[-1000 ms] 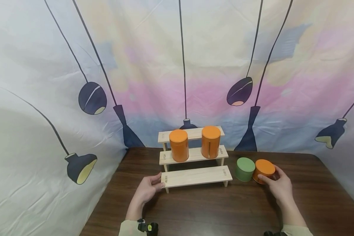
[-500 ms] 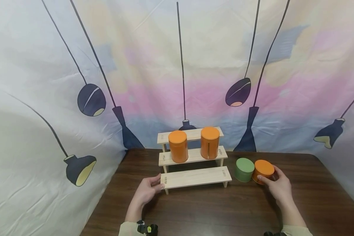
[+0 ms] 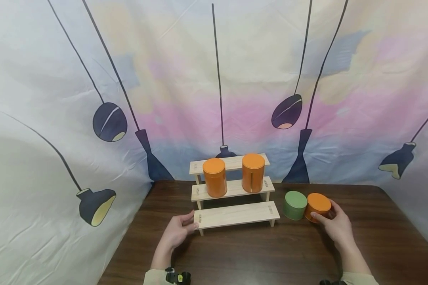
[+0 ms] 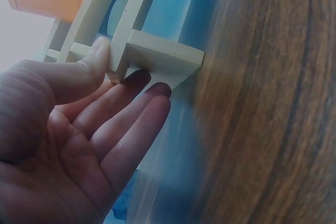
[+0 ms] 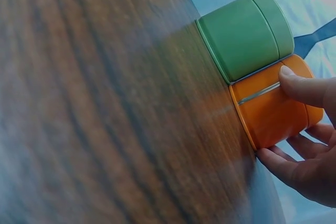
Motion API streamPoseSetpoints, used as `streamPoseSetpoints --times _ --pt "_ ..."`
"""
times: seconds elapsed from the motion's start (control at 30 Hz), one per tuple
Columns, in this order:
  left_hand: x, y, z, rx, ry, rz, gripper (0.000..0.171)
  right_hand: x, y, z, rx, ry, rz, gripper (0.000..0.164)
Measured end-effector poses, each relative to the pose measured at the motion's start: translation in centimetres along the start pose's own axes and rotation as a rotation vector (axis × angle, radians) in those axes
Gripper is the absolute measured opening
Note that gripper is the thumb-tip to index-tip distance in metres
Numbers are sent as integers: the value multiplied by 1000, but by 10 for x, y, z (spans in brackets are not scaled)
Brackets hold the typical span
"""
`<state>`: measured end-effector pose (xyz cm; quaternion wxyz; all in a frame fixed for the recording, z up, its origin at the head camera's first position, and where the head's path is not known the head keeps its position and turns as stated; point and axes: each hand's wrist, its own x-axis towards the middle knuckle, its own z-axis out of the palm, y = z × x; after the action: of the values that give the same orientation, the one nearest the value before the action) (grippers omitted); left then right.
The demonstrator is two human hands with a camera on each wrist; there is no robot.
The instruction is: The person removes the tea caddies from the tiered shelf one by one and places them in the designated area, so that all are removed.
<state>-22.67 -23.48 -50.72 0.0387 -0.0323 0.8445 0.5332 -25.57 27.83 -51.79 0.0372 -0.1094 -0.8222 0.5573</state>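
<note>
My left hand [image 3: 178, 230] is at the left end of the lowest board of a three-step pale wooden display stand [image 3: 237, 215]. In the left wrist view its thumb lies on the board's edge [image 4: 122, 40], the other fingers reaching below near the stand's leg [image 4: 163, 56]. At the right, my right hand [image 3: 337, 225] holds a short orange tin [image 3: 316, 208] between thumb and fingers. That tin stands upright on the table, its side against a short green tin [image 3: 295, 206]. A silvery seam runs down the orange tin [image 5: 262, 114] in the right wrist view.
Two taller orange tins, one left [image 3: 215, 180] and one right [image 3: 253, 176], stand on the middle board. The dark wooden table [image 3: 249, 257] ends at the back against a curtain [image 3: 185, 99] printed with hanging lamps.
</note>
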Motion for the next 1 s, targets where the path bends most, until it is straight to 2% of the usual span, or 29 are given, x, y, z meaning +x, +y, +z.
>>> streamPoseSetpoints --times 0.2,0.53,0.77,1.0 --pt "-2 0 1 -7 9 12 55 2 2 -1 -12 -23 1 101" --pt "-1 2 2 -12 11 35 54 3 0 -3 -19 -58 -25 123" --pt "-1 0 2 -4 8 27 54 -1 -8 -3 -47 -6 -41 128" --pt "-1 -2 1 -6 6 37 54 -8 -21 -4 -79 71 -70 122"
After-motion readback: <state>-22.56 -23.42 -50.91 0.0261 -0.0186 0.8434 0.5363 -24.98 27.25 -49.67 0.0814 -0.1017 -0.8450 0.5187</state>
